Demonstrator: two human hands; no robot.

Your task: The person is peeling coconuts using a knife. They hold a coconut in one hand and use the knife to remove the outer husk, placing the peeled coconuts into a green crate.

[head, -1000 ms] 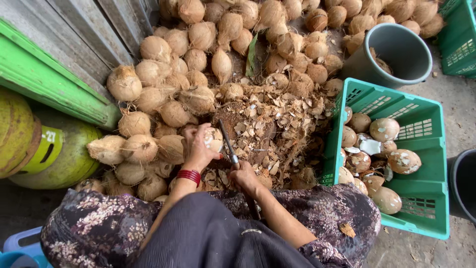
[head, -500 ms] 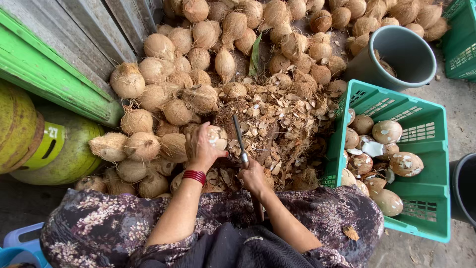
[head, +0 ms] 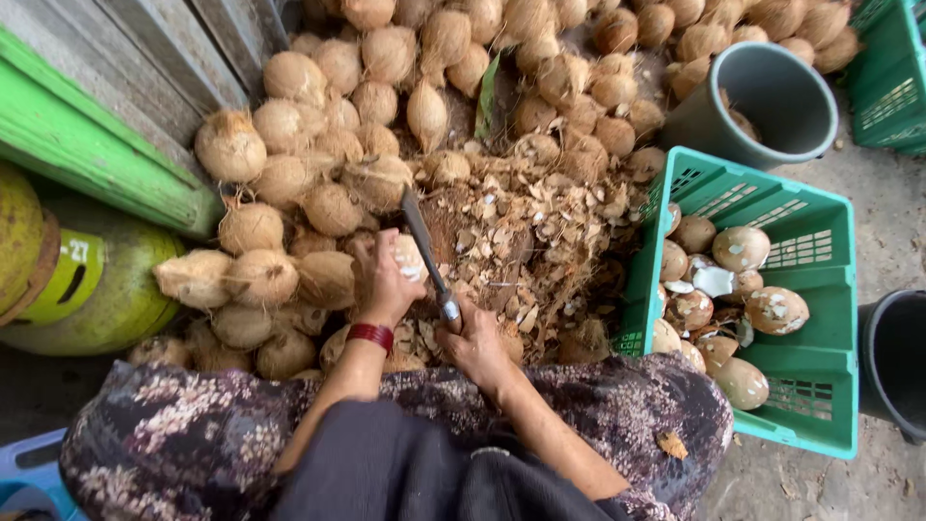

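My left hand (head: 388,280) grips a partly peeled coconut (head: 410,257) just in front of my knees; a red band circles that wrist. My right hand (head: 475,340) is closed on the handle of a long knife (head: 422,238), whose blade points up and away, lying against the coconut's right side. Beneath both hands lies a heap of brown shell chips (head: 521,232).
A big pile of husked coconuts (head: 328,125) fills the ground ahead and to the left. A green crate (head: 820,289) with peeled coconuts stands at right, a grey bucket (head: 772,96) behind it, a black bucket (head: 897,357) at far right. Green gas cylinders (head: 87,280) at left.
The knife has swung up and leftward, its blade now raised against the coconut. My left hand has shifted slightly left while still holding the coconut.
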